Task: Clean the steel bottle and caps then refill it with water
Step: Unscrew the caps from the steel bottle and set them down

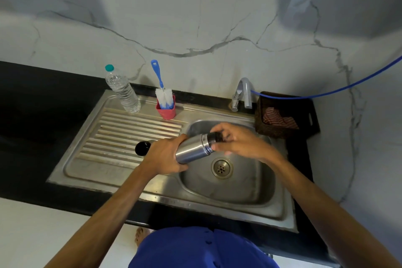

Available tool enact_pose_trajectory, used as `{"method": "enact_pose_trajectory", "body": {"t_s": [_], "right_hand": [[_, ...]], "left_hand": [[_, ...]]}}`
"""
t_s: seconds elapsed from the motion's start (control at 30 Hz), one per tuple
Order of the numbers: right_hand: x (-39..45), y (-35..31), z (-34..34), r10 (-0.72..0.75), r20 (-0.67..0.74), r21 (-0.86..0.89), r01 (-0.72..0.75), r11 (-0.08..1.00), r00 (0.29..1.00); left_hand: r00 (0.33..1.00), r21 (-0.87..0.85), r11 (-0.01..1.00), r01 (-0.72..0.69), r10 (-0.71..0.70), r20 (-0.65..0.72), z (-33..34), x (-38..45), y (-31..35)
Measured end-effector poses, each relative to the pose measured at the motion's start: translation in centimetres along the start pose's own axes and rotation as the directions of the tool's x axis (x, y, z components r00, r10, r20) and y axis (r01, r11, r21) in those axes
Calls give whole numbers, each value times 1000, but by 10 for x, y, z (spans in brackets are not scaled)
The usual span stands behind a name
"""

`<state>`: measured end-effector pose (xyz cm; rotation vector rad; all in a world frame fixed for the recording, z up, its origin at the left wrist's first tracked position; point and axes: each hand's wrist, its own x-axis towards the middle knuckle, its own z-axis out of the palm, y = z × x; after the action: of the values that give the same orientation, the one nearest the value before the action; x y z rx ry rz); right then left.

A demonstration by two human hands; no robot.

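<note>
A person stands at a steel sink [280,209], holding a steel bottle [193,148] tilted on its side over the basin's left edge, its neck pointing right and away. The left hand [165,154] wraps round the bottle's base; the right hand [237,141] closes its fingers round the black inner cap [217,136] at the neck, seemingly to twist it. The risk from here, as it looks, is a slip: a smooth bottle held only at its lower end could turn in the left hand as the right one twists, and the freed cap could drop into the basin toward the drain [221,167] just below. Anything left inside may spill out sideways once the cap comes off. A second black cap [142,148] sits on the ribbed drainboard just left of the left hand, close enough for the wrist to knock it. At the far left stand a plastic water bottle [123,91] and a blue brush [162,91] in a red cup [166,112]. The tap [243,93] rises at the far edge, right of centre, with a blue hose [326,92] running off to the right. A dark basket [282,115] with striped cloth sits beside it. Nothing blocks the way to the tap.
</note>
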<state>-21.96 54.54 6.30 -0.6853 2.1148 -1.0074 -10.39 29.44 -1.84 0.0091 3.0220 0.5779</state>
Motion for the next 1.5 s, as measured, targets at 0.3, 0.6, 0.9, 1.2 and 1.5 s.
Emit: {"method": "enact_pose_trajectory", "body": {"t_s": [0.3, 0.6, 0.9, 1.2, 1.5], "right_hand": [[16, -5, 13, -7, -2, 105, 7, 994, 1000], [47, -37, 41, 53, 86, 102, -62, 993, 995], [123, -45, 85, -135, -160, -202, 102, 974, 978], [218, -11, 185, -69, -215, -310, -1, 951, 974], [232, 34, 215, 9, -281, -341, -108, 934, 960]], "left_hand": [[996, -10, 998, 70, -70, -50, 5, -14, -15], [990, -18, 993, 115, -116, -79, 0, -43, -54], [942, -317, 912, 261, -313, -123, -35, -112, -159], [859, -409, 832, 375, -478, -185, -75, -162, -251], [883, -388, 836, 387, -457, -105, -72, -167, -281]]}}
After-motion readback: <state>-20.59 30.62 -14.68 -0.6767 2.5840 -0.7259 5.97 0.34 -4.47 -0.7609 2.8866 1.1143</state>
